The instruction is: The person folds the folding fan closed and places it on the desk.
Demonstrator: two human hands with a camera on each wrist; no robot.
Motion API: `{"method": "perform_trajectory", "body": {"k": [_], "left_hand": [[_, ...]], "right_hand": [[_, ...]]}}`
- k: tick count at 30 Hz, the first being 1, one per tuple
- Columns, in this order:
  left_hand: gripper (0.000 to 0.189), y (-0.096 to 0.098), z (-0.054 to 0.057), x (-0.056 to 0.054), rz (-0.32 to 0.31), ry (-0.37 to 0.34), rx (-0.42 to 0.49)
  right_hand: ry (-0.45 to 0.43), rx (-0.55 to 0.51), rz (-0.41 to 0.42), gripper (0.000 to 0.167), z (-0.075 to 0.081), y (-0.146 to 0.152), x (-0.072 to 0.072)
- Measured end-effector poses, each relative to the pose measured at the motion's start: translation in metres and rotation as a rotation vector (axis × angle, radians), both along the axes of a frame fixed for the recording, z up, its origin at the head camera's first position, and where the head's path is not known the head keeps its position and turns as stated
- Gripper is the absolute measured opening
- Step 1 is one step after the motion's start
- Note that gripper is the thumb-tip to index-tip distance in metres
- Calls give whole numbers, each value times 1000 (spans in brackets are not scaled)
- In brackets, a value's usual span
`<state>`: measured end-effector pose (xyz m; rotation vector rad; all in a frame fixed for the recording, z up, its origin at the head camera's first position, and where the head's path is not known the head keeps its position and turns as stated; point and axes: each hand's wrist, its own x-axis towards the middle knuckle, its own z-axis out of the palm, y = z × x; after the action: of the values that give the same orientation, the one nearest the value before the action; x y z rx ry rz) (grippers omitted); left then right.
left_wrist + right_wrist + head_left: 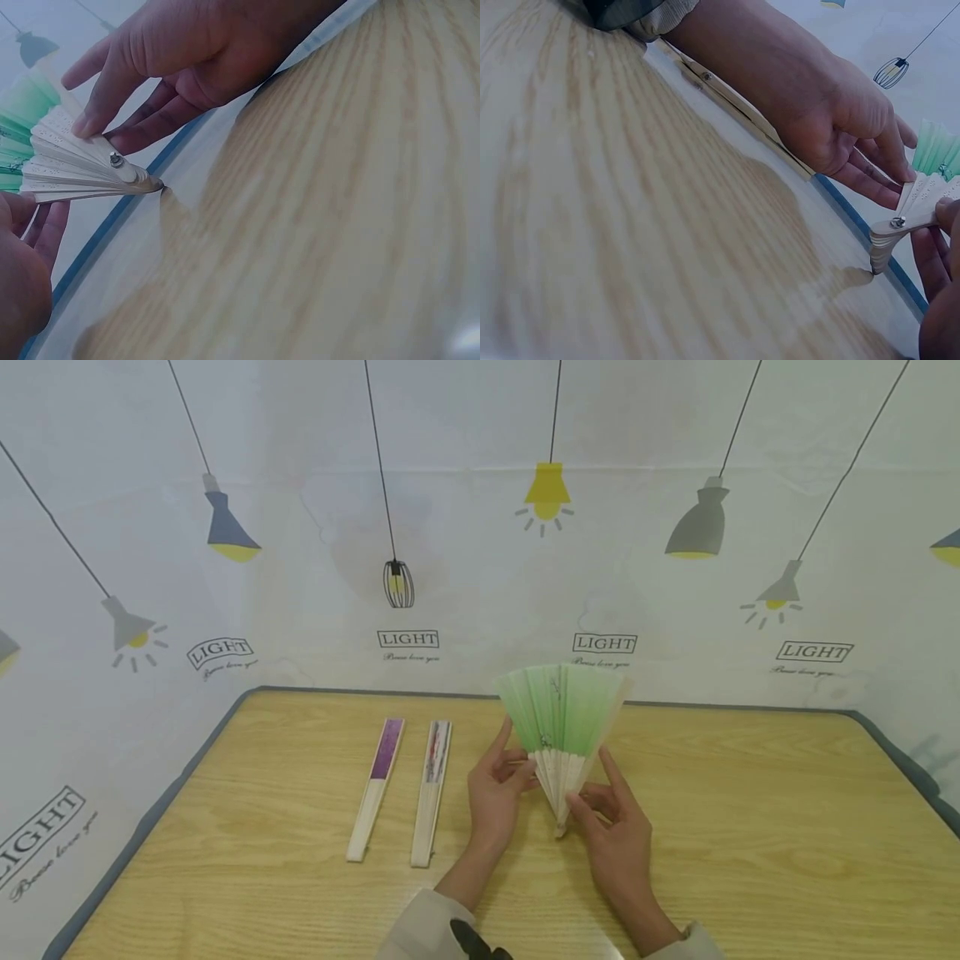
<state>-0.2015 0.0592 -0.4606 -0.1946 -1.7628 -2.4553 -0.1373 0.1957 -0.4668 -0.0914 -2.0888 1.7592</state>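
Note:
A green folding fan [562, 714] with pale slatted ribs is partly spread, its leaf upward and its pivot end down near the table. The left hand [495, 793] pinches its left edge where leaf meets ribs. On the other side, the right hand [621, 835] holds the right outer rib, thumb low on the ribs and index finger extended upward. In the left wrist view, the metal pivot pin [115, 158] shows near the ribs' narrow end. Left of the hands lie two closed folding fans: a purple one [386, 748] and one with a red-and-grey pattern [437, 753].
The wood-grain table [750, 827] has a dark blue-grey edge [735, 705]. Behind it and at both sides stands a white sheet [465, 527] printed with lamps and the word LIGHT. Pale sleeves [429, 927] cover the forearms.

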Motion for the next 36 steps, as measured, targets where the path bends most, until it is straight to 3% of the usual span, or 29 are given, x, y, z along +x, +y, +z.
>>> {"method": "perform_trajectory", "body": {"k": [9,22,32,36], "left_hand": [[58,-1,0,-1,-17,-53,-18],[60,-1,0,1,-82,17,-25],[63,0,-1,1,-99,19,-49],[63,-3,12,6,-121,26,-78]], "right_hand": [[-14,-7,3,70,-1,-1,0],[-28,-45,0,59,0,0,0],[-45,-33,-4,60,-1,1,-1],[-52,-39,11,60,0,0,0]]}}
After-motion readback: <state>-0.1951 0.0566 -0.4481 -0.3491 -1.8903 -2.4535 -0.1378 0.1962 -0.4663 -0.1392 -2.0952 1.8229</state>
